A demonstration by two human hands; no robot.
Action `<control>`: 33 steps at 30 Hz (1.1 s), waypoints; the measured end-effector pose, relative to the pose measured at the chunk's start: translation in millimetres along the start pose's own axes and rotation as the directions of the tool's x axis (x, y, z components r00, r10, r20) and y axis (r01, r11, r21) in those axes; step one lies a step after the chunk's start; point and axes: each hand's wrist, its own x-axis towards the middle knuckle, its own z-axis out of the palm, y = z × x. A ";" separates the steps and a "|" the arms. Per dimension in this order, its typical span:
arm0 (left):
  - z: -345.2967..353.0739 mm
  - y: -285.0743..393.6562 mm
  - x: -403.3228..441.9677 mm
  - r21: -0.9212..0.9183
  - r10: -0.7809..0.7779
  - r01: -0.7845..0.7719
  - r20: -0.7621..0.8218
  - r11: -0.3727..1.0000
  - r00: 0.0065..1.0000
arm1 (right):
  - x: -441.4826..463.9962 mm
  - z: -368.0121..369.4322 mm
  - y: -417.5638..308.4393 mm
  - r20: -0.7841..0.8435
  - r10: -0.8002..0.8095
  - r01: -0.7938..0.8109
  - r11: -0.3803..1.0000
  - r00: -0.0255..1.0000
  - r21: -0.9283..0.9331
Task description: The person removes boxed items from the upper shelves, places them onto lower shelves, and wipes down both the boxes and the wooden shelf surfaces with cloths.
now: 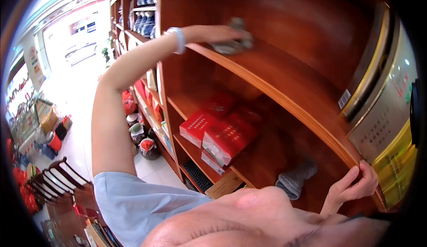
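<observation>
My left hand, with a pale bracelet on the wrist, is closed on a crumpled grey-green cloth. It presses the cloth onto the upper board of a reddish-brown wooden shelf, near the board's left end. At the lower right, my right hand has its fingers curled at the shelf's front edge, beside a yellow package. Red boxes are stacked in the compartment below. Nearer my body, a rolled dark grey cloth lies in that lower compartment.
A large silver-and-gold box stands on the upper board at the right. Bottles fill shelves at the far left. A black keyboard sits low under the red boxes. Behind me are a wooden chair and jars on the floor.
</observation>
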 end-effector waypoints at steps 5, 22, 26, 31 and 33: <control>81.9 106.0 25.0 0.551 0.707 -0.614 0.060 0.565 0.705 | -5.5 -1.1 4.4 0.006 -0.013 0.013 0.998 1.000 -0.063; -8.7 -149.2 -73.2 0.813 0.617 0.247 -0.566 0.527 0.546 | -4.0 -14.5 0.4 0.073 0.056 -0.064 0.991 0.996 0.117; -14.0 -186.8 -71.6 0.689 0.582 0.367 -0.724 0.625 0.369 | -3.9 -5.0 3.5 -0.034 0.029 -0.023 0.987 0.999 0.162; -22.8 -210.4 -74.3 0.699 0.623 0.555 -0.691 0.450 0.366 | 5.8 -5.0 -3.1 -0.071 -0.028 0.037 0.990 0.997 0.137; -25.4 -246.8 -77.0 0.607 0.656 0.475 -0.750 0.637 0.079 | -3.3 -3.2 5.6 -0.067 -0.048 0.056 0.991 0.997 0.118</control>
